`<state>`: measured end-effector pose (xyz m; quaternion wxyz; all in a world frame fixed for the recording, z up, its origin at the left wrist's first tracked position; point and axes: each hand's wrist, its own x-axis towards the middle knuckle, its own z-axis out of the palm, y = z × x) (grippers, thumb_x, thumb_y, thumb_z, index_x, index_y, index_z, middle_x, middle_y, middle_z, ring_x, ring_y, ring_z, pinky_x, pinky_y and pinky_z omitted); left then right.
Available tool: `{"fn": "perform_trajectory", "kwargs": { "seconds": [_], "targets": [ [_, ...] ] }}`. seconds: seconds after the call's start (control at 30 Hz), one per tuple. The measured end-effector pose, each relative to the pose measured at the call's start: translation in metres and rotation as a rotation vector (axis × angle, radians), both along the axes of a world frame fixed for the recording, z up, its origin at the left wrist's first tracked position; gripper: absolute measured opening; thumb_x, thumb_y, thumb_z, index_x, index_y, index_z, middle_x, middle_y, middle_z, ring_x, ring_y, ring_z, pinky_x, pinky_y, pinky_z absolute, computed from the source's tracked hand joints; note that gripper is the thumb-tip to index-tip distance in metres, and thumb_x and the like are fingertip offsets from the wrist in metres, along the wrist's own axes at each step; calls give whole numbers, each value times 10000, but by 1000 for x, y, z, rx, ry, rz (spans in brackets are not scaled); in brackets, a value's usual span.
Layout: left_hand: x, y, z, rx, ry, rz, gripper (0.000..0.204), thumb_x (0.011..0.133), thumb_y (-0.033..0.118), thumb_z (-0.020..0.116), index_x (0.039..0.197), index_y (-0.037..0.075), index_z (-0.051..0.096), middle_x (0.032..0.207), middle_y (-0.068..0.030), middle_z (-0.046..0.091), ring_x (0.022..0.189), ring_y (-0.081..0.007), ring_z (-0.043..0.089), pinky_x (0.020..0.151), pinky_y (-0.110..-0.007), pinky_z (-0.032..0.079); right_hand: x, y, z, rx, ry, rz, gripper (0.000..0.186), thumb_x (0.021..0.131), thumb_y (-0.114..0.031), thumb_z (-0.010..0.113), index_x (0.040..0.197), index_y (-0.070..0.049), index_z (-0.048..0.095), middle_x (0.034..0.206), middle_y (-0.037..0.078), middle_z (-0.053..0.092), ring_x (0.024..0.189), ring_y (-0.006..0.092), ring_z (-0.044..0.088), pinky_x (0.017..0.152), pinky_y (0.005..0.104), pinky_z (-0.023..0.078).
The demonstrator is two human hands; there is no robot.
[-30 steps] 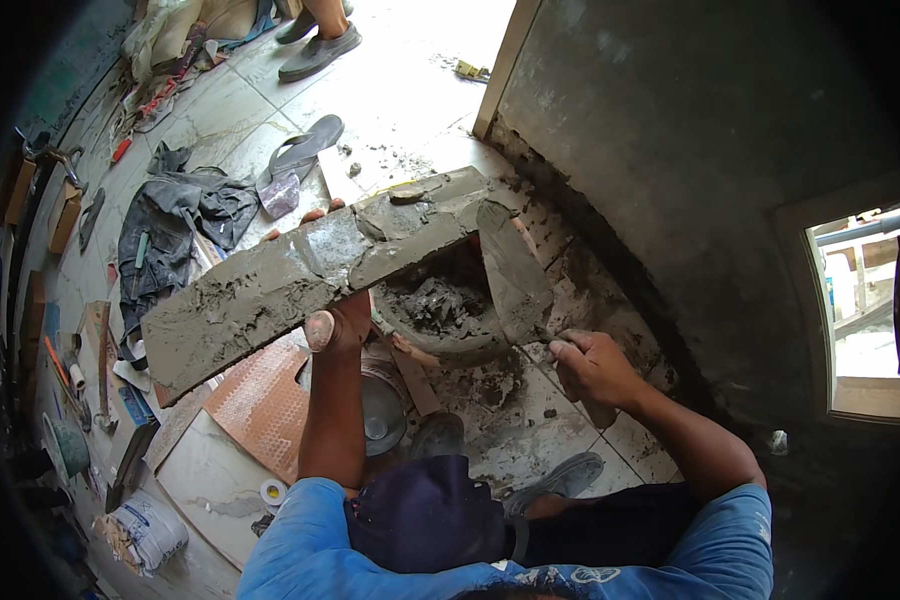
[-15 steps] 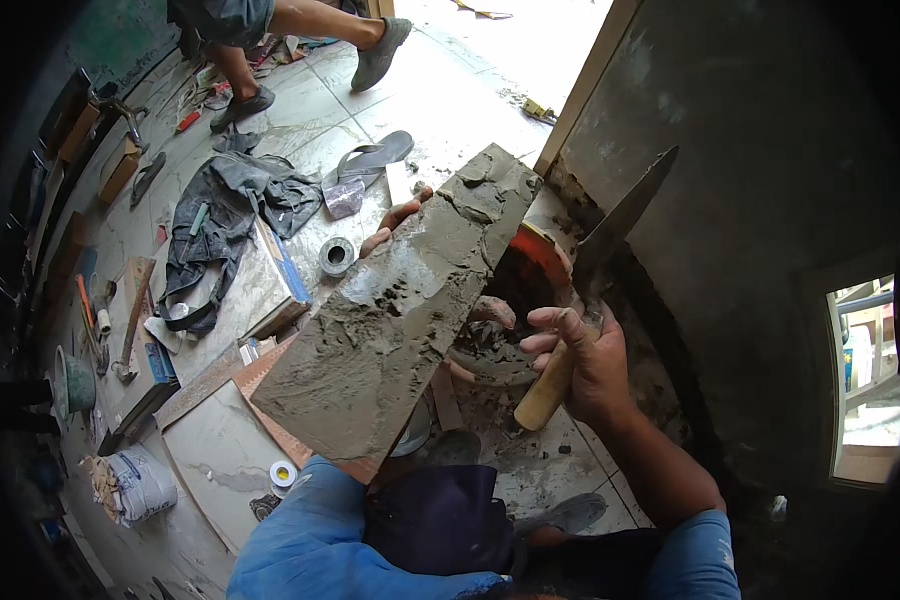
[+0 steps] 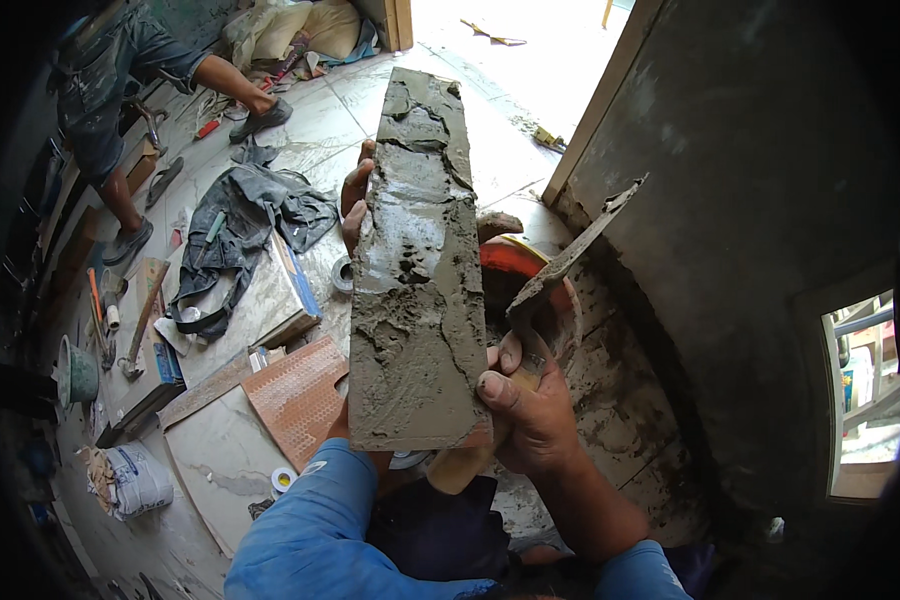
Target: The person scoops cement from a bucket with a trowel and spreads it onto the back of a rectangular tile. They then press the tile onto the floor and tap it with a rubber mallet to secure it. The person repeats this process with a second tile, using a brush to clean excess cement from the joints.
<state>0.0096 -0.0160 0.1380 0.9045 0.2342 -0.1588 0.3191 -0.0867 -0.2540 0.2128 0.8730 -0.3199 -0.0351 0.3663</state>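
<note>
Lengthwise in front of me is a long reddish tile (image 3: 420, 360) whose upper face is spread with rough grey mortar. My left hand (image 3: 356, 197) grips it from beneath, fingers curled at its left edge and thumb past its right edge; the palm is hidden. In my right hand (image 3: 538, 418) is a pointed trowel (image 3: 568, 262), gripped by its wooden handle with the dirty blade angled up to the right. The right thumb and fingers lie against the tile's lower right edge. A mortar-smeared bucket (image 3: 510, 258) with a red-orange inside stands behind, partly hidden by the tile and trowel.
A grey wall (image 3: 740, 200) rises at right, beside a bright doorway. Another person (image 3: 125, 100) walks at upper left. On the floor lie dark cloth (image 3: 232, 215), a ribbed reddish tile (image 3: 295, 395), a hammer (image 3: 142, 320), a white bag (image 3: 135, 478) and a tape roll (image 3: 283, 479).
The tile has swung from a slant to nearly upright in view. My right hand and trowel have moved left and down, up to the tile's edge. The other person has moved left.
</note>
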Motion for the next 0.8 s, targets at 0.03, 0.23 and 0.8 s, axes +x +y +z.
{"fn": "perform_trajectory", "kwargs": {
  "seconds": [0.03,0.23,0.8],
  "targets": [
    [2,1,3,-39,6,-84,723,979,565,373,1455,26,288,1461,-213,362,1320,-310,433,1092,-456,390,4,0,-3,-5,-85,15,322,837,-30,729,972,-76,440,1012,98,620,929,148,624,828,299,526],
    [-34,-10,22,-204,108,-786,792,971,626,326,1489,35,232,1458,-226,366,1289,-318,475,1082,-472,401,15,-9,26,-33,-293,-47,338,825,15,711,967,-83,420,971,114,642,919,163,652,784,301,542],
    [-20,-66,-37,-254,163,-791,899,950,688,158,1484,-33,209,1406,-344,381,1164,-532,521,949,-565,491,43,-55,-96,-526,-311,57,330,808,-62,764,1007,-65,501,925,29,579,807,127,609,751,290,527]
  ]
}}
